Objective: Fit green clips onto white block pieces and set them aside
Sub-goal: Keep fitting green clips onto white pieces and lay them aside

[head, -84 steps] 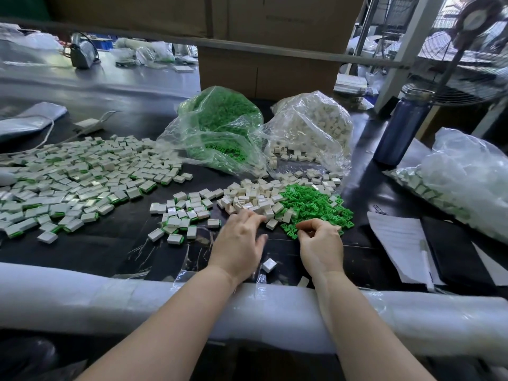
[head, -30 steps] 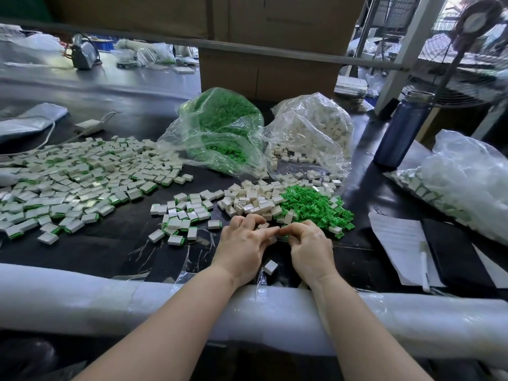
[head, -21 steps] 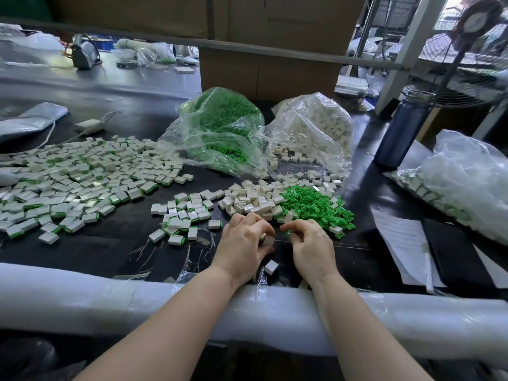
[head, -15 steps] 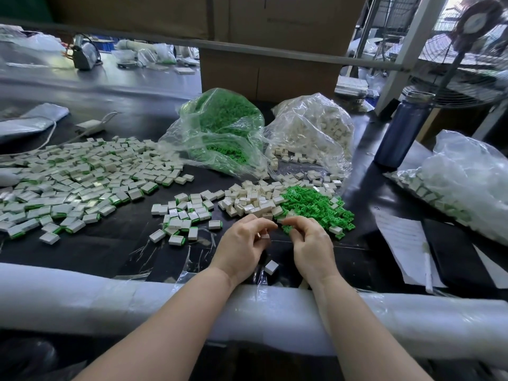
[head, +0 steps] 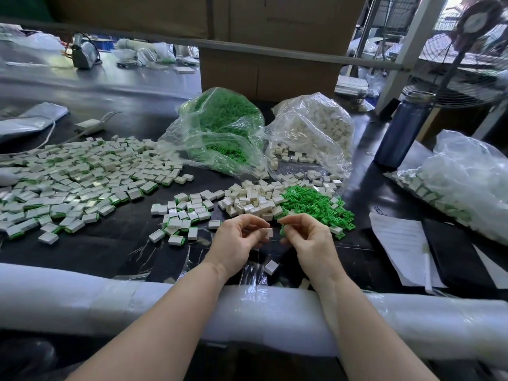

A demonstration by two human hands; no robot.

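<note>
My left hand (head: 237,243) pinches a small white block (head: 268,233) between thumb and fingers, just above the black table. My right hand (head: 308,239) faces it a finger's width away and pinches a green clip (head: 283,230). Behind the hands lie a loose heap of white blocks (head: 253,200) and a heap of green clips (head: 316,203). Fitted pieces, white with green edges, form a small cluster (head: 182,215) to the left and a wide spread (head: 74,180) farther left. One white block (head: 271,267) lies alone between my wrists.
Clear bags of green clips (head: 220,130) and white blocks (head: 316,130) stand at the back. A blue bottle (head: 398,130), a bag of fitted pieces (head: 464,180) and papers (head: 398,243) sit on the right. A white foam roll (head: 110,301) pads the table's near edge.
My hands drew back from the heaps toward me and lifted. The left now shows a white block and the right a green clip, held facing each other.
</note>
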